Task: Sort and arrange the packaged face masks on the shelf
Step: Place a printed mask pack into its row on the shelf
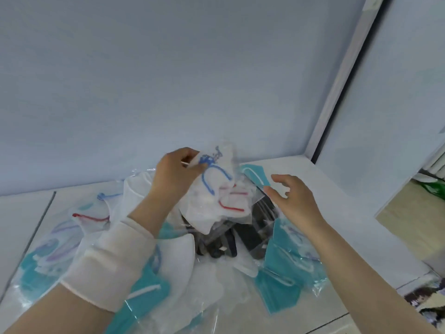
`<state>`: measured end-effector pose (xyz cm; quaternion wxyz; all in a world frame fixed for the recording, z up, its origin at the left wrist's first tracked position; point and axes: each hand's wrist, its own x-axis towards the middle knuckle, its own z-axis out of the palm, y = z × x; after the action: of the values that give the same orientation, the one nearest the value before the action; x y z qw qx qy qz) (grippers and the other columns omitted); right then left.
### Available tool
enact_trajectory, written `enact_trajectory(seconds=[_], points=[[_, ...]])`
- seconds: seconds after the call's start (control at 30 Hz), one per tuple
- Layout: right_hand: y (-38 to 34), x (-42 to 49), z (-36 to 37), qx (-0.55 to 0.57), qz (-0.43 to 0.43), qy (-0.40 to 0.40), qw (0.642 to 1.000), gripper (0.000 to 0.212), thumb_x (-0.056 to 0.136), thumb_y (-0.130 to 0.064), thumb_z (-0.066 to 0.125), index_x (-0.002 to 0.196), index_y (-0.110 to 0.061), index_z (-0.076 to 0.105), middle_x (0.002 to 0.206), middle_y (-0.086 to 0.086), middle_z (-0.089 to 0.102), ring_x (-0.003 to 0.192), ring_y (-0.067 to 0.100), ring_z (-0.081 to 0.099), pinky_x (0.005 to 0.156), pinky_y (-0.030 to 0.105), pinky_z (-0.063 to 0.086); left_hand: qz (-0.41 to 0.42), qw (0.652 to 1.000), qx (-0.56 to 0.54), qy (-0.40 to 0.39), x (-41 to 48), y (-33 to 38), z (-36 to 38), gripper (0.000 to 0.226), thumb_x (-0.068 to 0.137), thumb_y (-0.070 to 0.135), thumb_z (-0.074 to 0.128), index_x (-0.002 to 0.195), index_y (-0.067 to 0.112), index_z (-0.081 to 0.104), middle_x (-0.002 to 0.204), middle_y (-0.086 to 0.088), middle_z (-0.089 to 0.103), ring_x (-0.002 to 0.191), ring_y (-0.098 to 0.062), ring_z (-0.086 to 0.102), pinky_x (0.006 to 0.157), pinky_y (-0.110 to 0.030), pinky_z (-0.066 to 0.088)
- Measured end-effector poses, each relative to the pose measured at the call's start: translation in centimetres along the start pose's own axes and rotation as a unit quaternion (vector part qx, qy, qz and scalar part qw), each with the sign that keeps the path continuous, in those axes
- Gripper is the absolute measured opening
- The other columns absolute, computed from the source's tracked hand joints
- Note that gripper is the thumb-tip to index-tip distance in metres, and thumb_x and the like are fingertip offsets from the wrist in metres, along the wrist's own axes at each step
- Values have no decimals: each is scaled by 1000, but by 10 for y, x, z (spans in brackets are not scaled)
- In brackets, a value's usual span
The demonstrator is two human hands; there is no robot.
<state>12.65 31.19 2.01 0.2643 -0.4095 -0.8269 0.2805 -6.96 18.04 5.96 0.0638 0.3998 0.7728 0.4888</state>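
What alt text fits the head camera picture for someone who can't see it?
A person's left hand pinches a clear-wrapped white face mask with blue ear loops above a jumbled pile of teal, white and black packaged masks on a pale shelf; the right hand is open beside it.

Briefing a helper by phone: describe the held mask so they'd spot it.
On the white shelf, find the heaped masks. Above the heap, the left hand pinches a clear-wrapped white mask. Its loops are blue; the white one beneath has red.
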Motion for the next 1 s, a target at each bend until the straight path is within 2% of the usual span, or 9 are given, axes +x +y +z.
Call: enact_trajectory(seconds=[0.1,0.2,0.3,0.43,0.57,0.63,0.73,0.9,1.0], points=[[-11,18,11,-79,-17,-76,994,57,83,-51,60,124,-12,55,124,6,56,119,24,46,102,33,33,-95,983,-132,86,-7,-11,-37,14,86,12,65,77,20,59,74,2,58,65,-14,52,53,-14,49],[-18,32,34,-194,-40,-137,971,76,73,-74,52,121,-15,52,112,8,59,112,29,48,95,36,30,-177,948,-220,145,-31,-18,-52,5,91,14,59,92,10,56,83,-5,58,67,-16,56,50,-15,53],[-16,37,55,-206,-24,-162,965,100,58,-85,53,130,-18,42,123,9,51,117,31,42,96,36,28,-211,933,-237,170,-59,-24,-57,14,93,15,56,103,6,53,88,-7,59,59,-16,62,56,-19,57],[-31,44,56,-120,-7,-105,987,94,71,-73,55,144,-20,27,146,11,24,135,32,18,111,41,17,-221,918,-258,205,-85,-28,-59,15,93,11,54,108,5,53,90,-8,60,62,-17,63,53,-17,55],[-54,48,67,-231,-128,-210,941,89,72,-75,52,146,-36,21,157,0,9,143,31,-2,113,48,7,-216,920,-257,204,-97,-29,-61,18,94,10,53,111,5,55,94,-10,62,72,-20,60,54,-16,55],[-57,47,72,-249,-155,-223,930,70,78,-66,54,139,-38,37,152,-4,28,142,29,7,112,46,12,-220,918,-260,201,-101,-28,-66,20,94,10,53,113,5,55,96,-9,63,76,-20,62,58,-18,57],[-52,48,72,-165,-170,-138,962,35,89,-46,54,122,-36,58,131,-5,56,128,21,40,101,38,26,-224,916,-265,204,-104,-29,-77,20,94,11,52,113,8,55,96,-6,64,79,-19,63,59,-21,58],[-58,42,50,23,-141,-100,985,38,99,-32,40,120,-8,60,120,10,62,113,27,55,89,26,36,-230,909,-285,198,-110,-35,-88,17,95,9,50,112,10,54,92,-3,63,76,-17,61,52,-18,55],[-64,35,35,131,-151,-65,978,29,98,-27,43,111,-9,61,104,9,64,96,19,58,69,8,39,-245,904,-309,164,-111,-34,-84,18,95,8,49,112,11,55,92,-3,63,74,-15,61,50,-19,54]])
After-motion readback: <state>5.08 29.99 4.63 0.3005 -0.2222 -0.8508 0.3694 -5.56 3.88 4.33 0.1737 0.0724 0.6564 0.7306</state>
